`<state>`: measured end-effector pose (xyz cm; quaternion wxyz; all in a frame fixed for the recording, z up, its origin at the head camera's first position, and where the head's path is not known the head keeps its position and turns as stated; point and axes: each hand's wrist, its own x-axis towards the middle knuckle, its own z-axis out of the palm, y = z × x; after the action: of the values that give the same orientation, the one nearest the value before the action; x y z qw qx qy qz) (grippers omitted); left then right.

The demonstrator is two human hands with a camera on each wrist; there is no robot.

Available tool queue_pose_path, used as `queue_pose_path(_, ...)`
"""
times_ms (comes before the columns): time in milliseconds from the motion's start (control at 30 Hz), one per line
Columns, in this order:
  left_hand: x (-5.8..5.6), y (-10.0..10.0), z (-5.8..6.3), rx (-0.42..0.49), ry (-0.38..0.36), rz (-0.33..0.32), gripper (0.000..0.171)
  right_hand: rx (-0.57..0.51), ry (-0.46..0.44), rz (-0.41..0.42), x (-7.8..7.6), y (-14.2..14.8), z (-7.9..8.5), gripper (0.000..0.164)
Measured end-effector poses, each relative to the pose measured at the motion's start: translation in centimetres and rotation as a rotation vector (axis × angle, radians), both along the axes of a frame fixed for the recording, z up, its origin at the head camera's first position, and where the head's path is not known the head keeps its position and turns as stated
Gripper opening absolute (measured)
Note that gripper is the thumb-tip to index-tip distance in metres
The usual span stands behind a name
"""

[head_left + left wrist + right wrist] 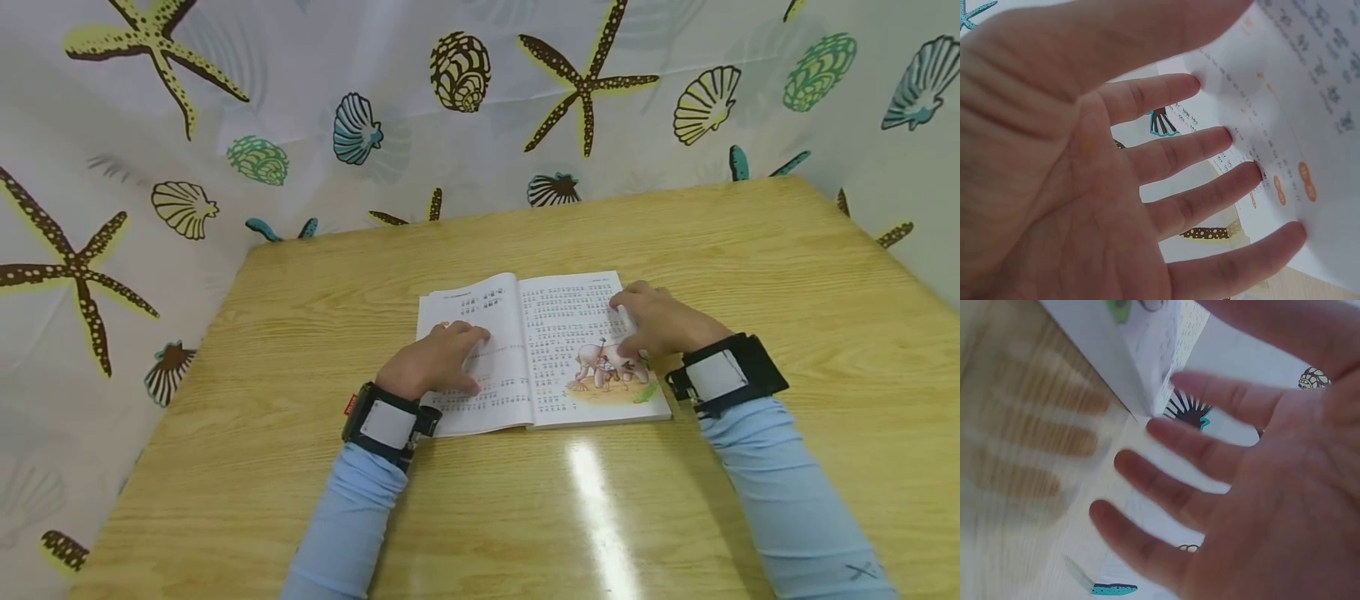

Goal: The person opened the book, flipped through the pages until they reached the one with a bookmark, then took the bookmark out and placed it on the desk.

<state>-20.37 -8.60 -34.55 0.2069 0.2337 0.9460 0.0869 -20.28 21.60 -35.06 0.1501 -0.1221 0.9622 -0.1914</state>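
An open book (pixel 555 308) lies on the table, printed text on both pages and a coloured animal drawing low on the right page. My left hand (pixel 438 358) rests on the left page with its fingers spread. In the left wrist view the fingertips of that hand (pixel 1166 162) touch the white paper (pixel 1329 237). At the book's right edge is my right hand (pixel 663 321), thumb and index finger over the right page. The right wrist view shows this hand (pixel 1210 462) with fingers extended beside the book's corner (pixel 1129 369), other fingertips off the book.
The book sits on a wooden table (pixel 315 292), with a bright light reflection in front of it. Behind the table and at its sides hangs a white cloth (pixel 300 67) printed with shells and starfish. Both wrists wear black straps (pixel 727 375).
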Motion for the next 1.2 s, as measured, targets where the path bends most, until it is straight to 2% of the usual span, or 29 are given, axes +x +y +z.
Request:
queue_pose_path(100, 0.0, 0.0, 0.0, 0.000, 0.001, 0.000, 0.074, 0.041, -0.023, -0.026, -0.1, 0.2, 0.1, 0.067)
queue_pose_path(333, 0.1, -0.1, 0.1, 0.003, 0.003, -0.002, 0.074, 0.063, -0.074, -0.038, -0.3, 0.1, 0.4, 0.043)
queue_pose_path(467, 0.1, -0.1, 0.2, 0.006, -0.002, 0.001, 0.074, 0.101, -0.057, -0.051, -0.1, -0.5, 0.7, 0.039)
queue_pose_path(567, 0.1, -0.2, 0.2, 0.009, -0.008, 0.003, 0.074, 0.174, 0.009, -0.057, 0.3, -1.0, 0.9, 0.040)
queue_pose_path(700, 0.1, -0.2, 0.0, 0.008, -0.008, 0.000, 0.074, 0.243, 0.177, -0.046, 0.7, -1.7, 1.1, 0.040)
queue_pose_path(800, 0.0, -0.2, -0.1, 0.006, -0.004, -0.004, 0.074, 0.184, 0.274, -0.049, 0.8, -2.0, 1.1, 0.024)
queue_pose_path(900, -0.1, -0.1, -0.2, 0.004, 0.000, -0.007, 0.074, 0.107, 0.310, -0.047, 0.8, -2.0, 1.1, 0.008)
queue_pose_path(1067, -0.2, 0.0, -0.2, -0.003, 0.000, -0.012, 0.074, 0.050, 0.311, -0.028, 0.8, -1.8, 1.2, 0.007)
queue_pose_path(1200, -0.1, 0.0, -0.1, -0.002, -0.004, -0.009, 0.074, -0.046, 0.275, 0.026, 0.6, -1.4, 1.1, 0.016)
